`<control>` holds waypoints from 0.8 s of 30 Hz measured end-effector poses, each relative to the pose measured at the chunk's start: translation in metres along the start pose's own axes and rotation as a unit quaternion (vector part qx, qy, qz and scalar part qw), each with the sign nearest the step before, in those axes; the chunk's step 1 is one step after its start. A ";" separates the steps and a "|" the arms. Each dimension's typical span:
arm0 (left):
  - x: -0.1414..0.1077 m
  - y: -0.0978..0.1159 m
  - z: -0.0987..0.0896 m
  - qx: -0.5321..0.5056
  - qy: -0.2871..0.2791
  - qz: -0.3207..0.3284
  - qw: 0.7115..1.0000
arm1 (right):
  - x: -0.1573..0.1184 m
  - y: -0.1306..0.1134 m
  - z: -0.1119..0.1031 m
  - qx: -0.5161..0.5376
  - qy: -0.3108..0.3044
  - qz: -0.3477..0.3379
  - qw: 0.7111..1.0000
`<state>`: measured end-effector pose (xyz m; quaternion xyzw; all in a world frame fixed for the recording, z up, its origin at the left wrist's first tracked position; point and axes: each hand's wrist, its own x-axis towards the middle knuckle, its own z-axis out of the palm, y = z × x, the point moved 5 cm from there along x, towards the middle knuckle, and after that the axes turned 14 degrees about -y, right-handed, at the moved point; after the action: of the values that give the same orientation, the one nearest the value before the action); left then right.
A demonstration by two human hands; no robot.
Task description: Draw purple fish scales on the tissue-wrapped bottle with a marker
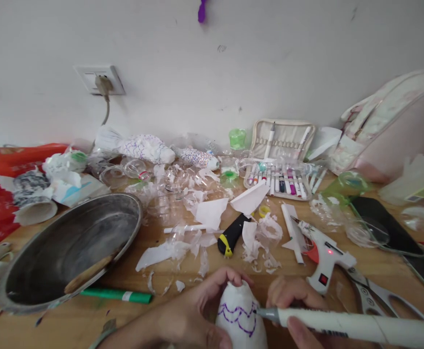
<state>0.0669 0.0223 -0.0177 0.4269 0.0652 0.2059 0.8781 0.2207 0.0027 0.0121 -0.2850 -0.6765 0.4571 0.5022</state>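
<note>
At the bottom centre, my left hand (200,303) is wrapped round a white paper-covered shape (238,325) with purple dashed scallop lines on it. My right hand (295,300) grips a thick white marker (328,322) with a grey collar. The marker's tip meets the right part of the purple lines, close to the upper side of the shape. Two scale-patterned paper fish, one larger (148,148) and one smaller (197,158), lie near the wall.
A metal pan (77,242) holding a wooden stick is at left. Torn paper and a black-yellow cutter (232,235) lie mid-table. Right are a glue gun (328,257), scissors (375,293) and a dark phone (382,225); behind, a marker case (282,140) and pink bag (397,126).
</note>
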 end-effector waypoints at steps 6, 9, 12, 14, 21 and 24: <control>0.003 0.003 0.001 -0.045 0.005 0.030 0.999 | -0.001 -0.003 0.002 0.000 -0.014 -0.015 1.000; 0.002 0.005 0.001 -0.076 0.011 0.041 0.996 | -0.002 -0.003 0.002 0.020 -0.017 -0.016 1.000; 0.002 0.008 0.001 -0.096 0.002 0.051 0.994 | -0.002 -0.002 0.002 0.028 -0.030 -0.021 0.999; 0.002 0.008 0.000 -0.090 -0.003 0.044 0.995 | -0.003 -0.002 0.003 0.019 -0.039 -0.026 0.999; 0.002 0.005 0.000 0.000 0.031 0.021 0.999 | 0.002 -0.010 0.008 -0.067 -0.042 -0.057 0.995; 0.001 0.003 0.001 0.024 0.034 0.009 0.999 | 0.007 -0.012 0.009 -0.095 -0.049 -0.061 0.992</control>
<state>0.0674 0.0240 -0.0144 0.4408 0.0965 0.2265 0.8632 0.2106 0.0005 0.0250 -0.2668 -0.7567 0.3729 0.4660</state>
